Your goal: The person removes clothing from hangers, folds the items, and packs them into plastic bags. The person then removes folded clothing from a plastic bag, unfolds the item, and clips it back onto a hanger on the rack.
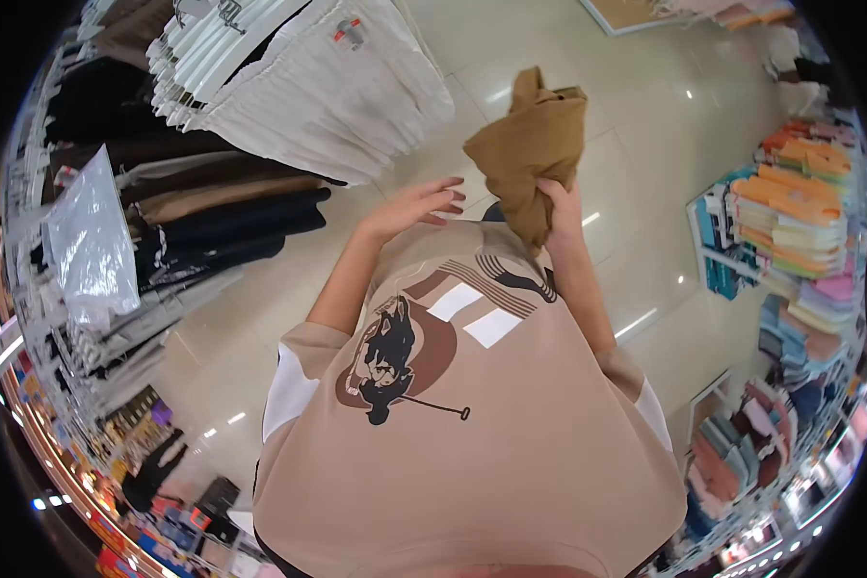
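Glossy floor lies below the right hand, closed on a brown garment bunched just beyond it, held up, neither folded nor hung; leftward, the left hand, loosely open, is empty.

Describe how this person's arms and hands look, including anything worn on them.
The short sleeves are tan with white panels. Below them, the forearms are bare, and the left hand and right hand are ungloved. No wristwatch shows.
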